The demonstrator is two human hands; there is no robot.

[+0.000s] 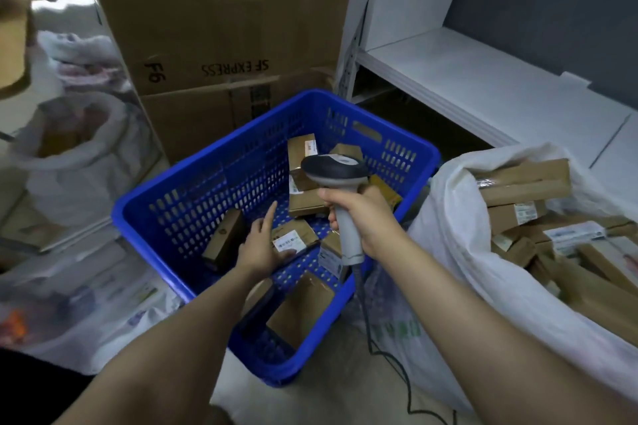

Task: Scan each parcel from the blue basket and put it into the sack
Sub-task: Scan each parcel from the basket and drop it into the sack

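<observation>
The blue basket (193, 183) stands on the floor with several small brown parcels scattered inside. My left hand (259, 245) reaches down into it, index finger straight, thumb touching a brown parcel with a white label (293, 238). My right hand (362, 217) grips the handle of a grey barcode scanner (333, 167) held above the basket, its head pointing down at the parcels. The white sack (459, 252) sits open at the right, holding several brown boxes.
Large cardboard boxes (221, 28) are stacked behind the basket. White shelving (483, 86) stands at the right rear. Another white sack (69, 155) with parcels shows at the left, and plastic bags (96, 297) lie on the floor beside the basket. The scanner's cable (390, 355) trails over the floor.
</observation>
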